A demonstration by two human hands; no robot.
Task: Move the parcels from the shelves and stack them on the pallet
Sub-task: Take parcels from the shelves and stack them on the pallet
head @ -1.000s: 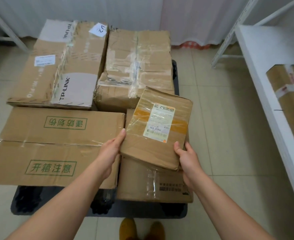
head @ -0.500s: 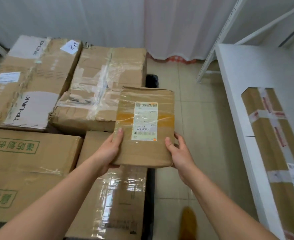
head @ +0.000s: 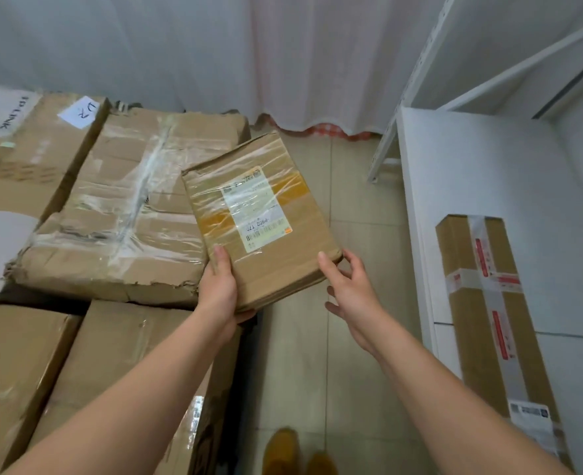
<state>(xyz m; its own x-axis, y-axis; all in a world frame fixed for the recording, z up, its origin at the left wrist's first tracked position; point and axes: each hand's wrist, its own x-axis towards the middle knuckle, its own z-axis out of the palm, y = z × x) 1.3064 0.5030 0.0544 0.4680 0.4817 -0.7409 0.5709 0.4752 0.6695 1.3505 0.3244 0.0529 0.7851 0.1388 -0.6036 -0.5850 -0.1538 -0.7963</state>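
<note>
A small flat brown parcel (head: 266,231) with a white label is held tilted, partly over the crumpled taped box (head: 122,221) and partly over the floor. My left hand (head: 219,286) grips its near left edge, thumb on top. My right hand (head: 350,286) pinches the near right corner between thumb and forefinger, with its other fingers spread off the parcel. Several boxes fill the black pallet (head: 249,334), of which only a dark strip shows. On the white shelf (head: 488,159) to the right lies a long taped parcel (head: 495,320).
A TP-LINK box (head: 26,156) sits at the far left of the stack, and two large boxes (head: 125,358) lie nearer me. Tiled floor (head: 317,371) runs between pallet and shelf. A white curtain hangs behind. My shoes (head: 283,450) are at the bottom.
The small parcel has moved forward and right and turned counter-clockwise, now beside the crumpled box. My right hand's grip has loosened to thumb and forefinger. The view has shifted right.
</note>
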